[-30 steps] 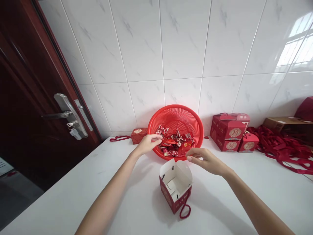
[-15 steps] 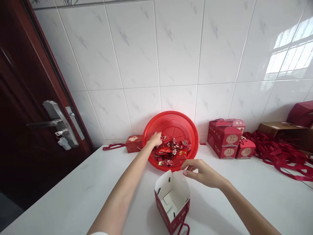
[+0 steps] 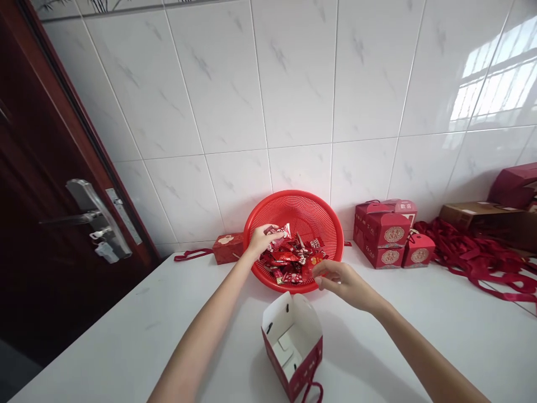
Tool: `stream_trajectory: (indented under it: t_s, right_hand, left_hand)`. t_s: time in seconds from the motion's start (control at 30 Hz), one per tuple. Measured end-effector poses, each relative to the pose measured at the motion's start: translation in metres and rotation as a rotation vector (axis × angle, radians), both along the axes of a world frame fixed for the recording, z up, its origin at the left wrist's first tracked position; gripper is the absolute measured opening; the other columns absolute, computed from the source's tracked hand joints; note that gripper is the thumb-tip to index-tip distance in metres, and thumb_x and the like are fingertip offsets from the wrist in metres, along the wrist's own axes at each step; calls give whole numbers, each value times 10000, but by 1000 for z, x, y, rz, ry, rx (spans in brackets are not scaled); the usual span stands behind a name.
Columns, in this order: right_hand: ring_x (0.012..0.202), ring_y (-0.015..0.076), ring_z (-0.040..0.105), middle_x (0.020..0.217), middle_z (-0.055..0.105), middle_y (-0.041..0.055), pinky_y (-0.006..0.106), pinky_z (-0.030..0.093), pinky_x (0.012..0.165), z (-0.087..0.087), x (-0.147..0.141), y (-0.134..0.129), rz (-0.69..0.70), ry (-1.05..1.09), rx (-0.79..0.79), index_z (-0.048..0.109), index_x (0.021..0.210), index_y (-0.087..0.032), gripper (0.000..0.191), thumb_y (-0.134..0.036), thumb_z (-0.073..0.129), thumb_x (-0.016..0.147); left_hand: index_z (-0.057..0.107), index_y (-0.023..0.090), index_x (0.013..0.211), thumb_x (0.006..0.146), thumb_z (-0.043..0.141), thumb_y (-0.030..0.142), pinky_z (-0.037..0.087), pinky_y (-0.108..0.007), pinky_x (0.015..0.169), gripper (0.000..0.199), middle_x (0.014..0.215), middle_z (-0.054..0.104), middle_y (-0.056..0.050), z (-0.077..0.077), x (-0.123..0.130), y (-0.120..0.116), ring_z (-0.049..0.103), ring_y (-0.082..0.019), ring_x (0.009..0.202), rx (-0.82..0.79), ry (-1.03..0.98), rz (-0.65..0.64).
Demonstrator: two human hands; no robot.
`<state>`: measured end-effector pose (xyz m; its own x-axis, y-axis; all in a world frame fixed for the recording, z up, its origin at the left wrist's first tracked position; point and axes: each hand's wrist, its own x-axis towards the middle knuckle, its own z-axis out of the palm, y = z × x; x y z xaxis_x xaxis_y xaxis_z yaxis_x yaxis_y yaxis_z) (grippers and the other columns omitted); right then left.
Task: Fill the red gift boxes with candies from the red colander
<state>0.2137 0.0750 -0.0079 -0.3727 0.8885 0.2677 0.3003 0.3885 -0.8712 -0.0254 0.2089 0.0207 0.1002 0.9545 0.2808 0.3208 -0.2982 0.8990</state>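
Note:
My left hand point(image 3: 260, 240) is over the left side of a red mesh basket point(image 3: 293, 196), its fingers closed on a red-and-white wrapped candy point(image 3: 282, 230). Several wrapped candies point(image 3: 287, 257) lie in the bottom of the basket. At the basket's front right rim is my right hand point(image 3: 342, 281), fingers curved and apart, holding nothing. Below it on the counter stands an open red box point(image 3: 293, 341) with a white inside and a dark red ribbon at its front corner. No candy shows in the box.
Closed red boxes point(image 3: 384, 232) are stacked right of the basket, beside a heap of red ribbons point(image 3: 470, 257) and a cardboard box point(image 3: 478, 215). Left of the basket lies a small red box point(image 3: 227, 248) against the tiled wall. A dark door point(image 3: 50, 196) stands far left.
My left hand has taken hold of a candy and lifted it slightly. My right hand has moved away from the open box's flap toward the basket rim. The view has shifted slightly.

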Motion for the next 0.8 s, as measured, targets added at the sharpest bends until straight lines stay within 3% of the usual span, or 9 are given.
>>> stream_trajectory:
  t_s: [0.17,0.33,0.5,0.8]
  right_hand:
    - [771,200,680,935,714,56,364,547,719,0,-11,0,-122,230,-51,597,1101,-204,488,-622,641,855]
    - [875,207,678,962,718,55,357,548,794,12,-26,-13,6,446,-74,629,968,-198,431,-579,743,803]
    - [839,192,650,898,705,22,358,542,815,17,-29,-23,0,576,-109,677,906,-209,360,-520,797,771]
    - [650,137,591,792,683,4,319,496,706,12,-31,-23,-27,661,-230,705,849,-196,351,-512,811,740]
  left_hand:
    - [699,170,898,620,843,469,513,-286,701,433,817,705,-19,7,13,-63,649,-183,755,-27,-100,-218]
    - [712,174,911,663,858,486,500,-272,691,424,785,681,-6,11,24,-105,616,-163,730,-43,-127,-344]
    - [712,158,858,655,852,550,481,-267,645,463,748,673,-11,10,28,-114,600,-149,677,-147,-247,-373]
    - [696,150,721,620,888,427,419,-245,578,352,660,644,14,3,28,-119,547,-112,593,-268,-445,-398]
